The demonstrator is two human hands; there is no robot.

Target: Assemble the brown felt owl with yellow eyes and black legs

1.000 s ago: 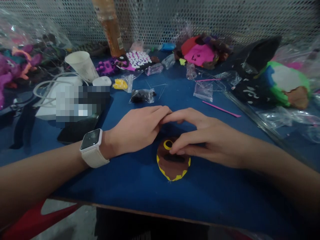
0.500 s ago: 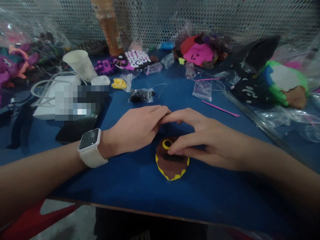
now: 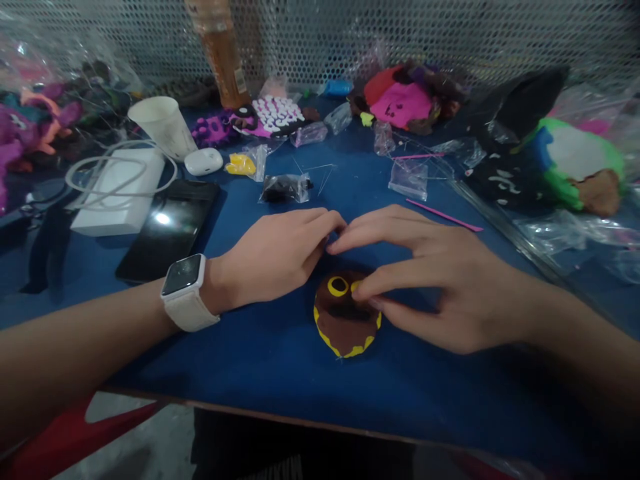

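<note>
Clay face (image 3: 345,333) on the bench (image 3: 260,360), right hand (image 3: 450,287) at its two o'clock, fingers spread, one at a yellow eye (image 3: 355,287), left hand (image 3: 275,257) at ten, fingers curled, grip unclear, open room down to the front edge (image 3: 345,429) at six, phone (image 3: 175,233) farther toward ten

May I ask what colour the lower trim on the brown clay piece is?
The trim is yellow; it shows best in the head view.

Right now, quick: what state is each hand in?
Left hand: curled; cannot tell if holding anything.
Right hand: partly open, at the brown clay piece.
</note>
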